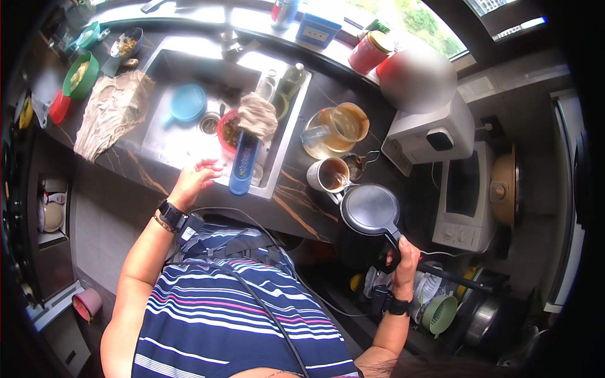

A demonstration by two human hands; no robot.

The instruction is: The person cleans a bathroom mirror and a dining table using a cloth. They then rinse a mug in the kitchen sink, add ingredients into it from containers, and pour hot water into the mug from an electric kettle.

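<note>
My right hand (405,261) is wrapped round the handle of a dark electric kettle (370,208), tilted to the left. Clear water runs from its spout into a white mug (318,179) with brown liquid inside. Just behind the mug stand a glass pitcher (313,140) of amber liquid and a small dark strainer or cup (354,166). Empty, my left hand (196,181) hovers at the sink's front edge with its fingers apart. Nearest to it is a long blue tray (244,167) across the sink's front right, beside a red bowl (225,134) of scraps.
In the sink (161,135) lies a light-blue pan-shaped container (188,103). A beige cloth (116,110) covers the counter's left side, near a green bowl (80,75). A white appliance (435,129) and a microwave (464,195) stand on the right. Cables cross my body.
</note>
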